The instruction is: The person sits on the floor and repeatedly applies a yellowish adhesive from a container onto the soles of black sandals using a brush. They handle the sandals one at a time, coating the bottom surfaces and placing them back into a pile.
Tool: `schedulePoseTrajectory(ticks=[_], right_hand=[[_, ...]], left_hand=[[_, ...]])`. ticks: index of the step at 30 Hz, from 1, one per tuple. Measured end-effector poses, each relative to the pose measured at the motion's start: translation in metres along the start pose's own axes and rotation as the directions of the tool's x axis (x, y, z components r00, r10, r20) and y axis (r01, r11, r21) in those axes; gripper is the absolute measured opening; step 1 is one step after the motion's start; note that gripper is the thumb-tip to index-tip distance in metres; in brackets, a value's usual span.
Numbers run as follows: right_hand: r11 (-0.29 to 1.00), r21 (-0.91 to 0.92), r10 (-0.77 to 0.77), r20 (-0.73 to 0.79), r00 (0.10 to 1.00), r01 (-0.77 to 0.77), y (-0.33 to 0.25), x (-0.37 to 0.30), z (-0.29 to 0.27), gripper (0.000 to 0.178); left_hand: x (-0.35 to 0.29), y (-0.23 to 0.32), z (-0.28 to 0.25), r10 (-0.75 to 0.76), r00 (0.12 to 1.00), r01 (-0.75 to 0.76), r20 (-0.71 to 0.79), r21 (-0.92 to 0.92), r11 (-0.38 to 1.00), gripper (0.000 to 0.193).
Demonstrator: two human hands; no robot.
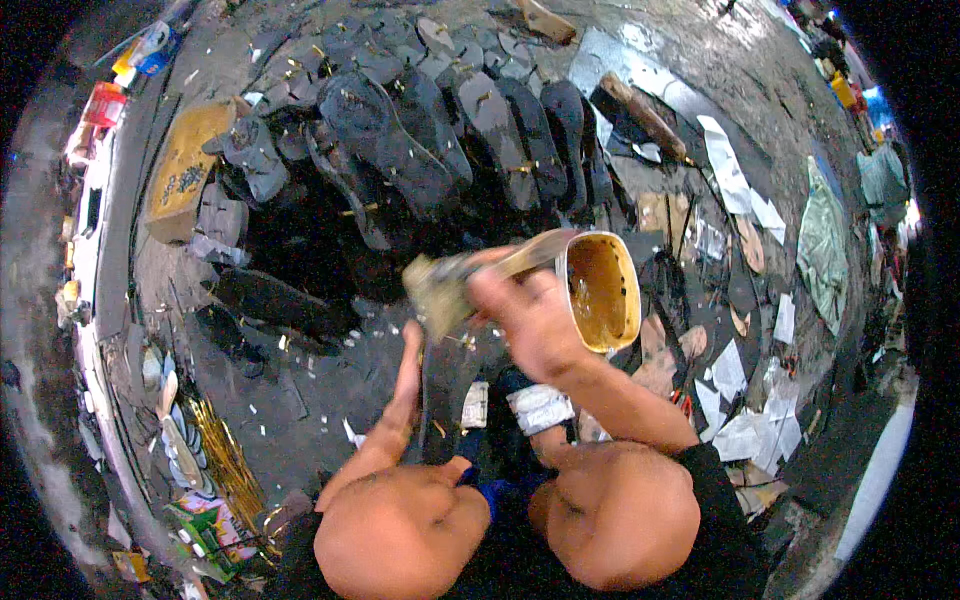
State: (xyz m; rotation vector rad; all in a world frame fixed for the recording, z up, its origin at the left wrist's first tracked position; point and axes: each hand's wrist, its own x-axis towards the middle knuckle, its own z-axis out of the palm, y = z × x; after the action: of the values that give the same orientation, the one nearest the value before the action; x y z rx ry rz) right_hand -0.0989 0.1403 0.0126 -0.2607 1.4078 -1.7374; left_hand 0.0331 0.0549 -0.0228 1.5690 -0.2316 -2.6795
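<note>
My right hand is closed round a wooden-handled tool with a pale yellowish, crusted end, apparently a glue brush, smeared by motion. Its handle slants up toward a tub coated inside with amber glue, just right of the hand. Below the brush end, a long dark shoe sole stands between my knees. My left hand grips its left edge, one digit stretched up along it; the other fingers are mostly hidden.
Several dark sandals and soles are heaped ahead. A glue-stained box stands at left. Scraps of white paper and a green cloth lie to the right. Golden strips lie at lower left.
</note>
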Motion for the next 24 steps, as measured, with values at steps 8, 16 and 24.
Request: schedulePoseTrajectory(ticks=[8, 16, 24], right_hand=[[0.993, 0.084, 0.094, -0.157, 0.983, -0.082, 0.024, 0.022, -0.022, 0.025], [0.824, -0.519, -0.288, -0.042, 0.957, 0.225, 0.015, 0.037, -0.021, 0.018], [0.828, -0.391, -0.409, 0.07, 0.91, 0.402, 0.005, 0.031, -0.004, 0.021]], left_hand=[[-0.002, 0.009, -0.043, 0.278, 0.939, -0.317, 0.204, 0.194, 0.929, 0.083], [0.02, 0.056, 0.024, 0.5, 0.851, -0.513, 0.159, 0.048, 0.857, 0.075], [0.035, 0.045, 0.032, 0.534, 0.799, -0.544, 0.276, -0.044, 0.838, 0.075]])
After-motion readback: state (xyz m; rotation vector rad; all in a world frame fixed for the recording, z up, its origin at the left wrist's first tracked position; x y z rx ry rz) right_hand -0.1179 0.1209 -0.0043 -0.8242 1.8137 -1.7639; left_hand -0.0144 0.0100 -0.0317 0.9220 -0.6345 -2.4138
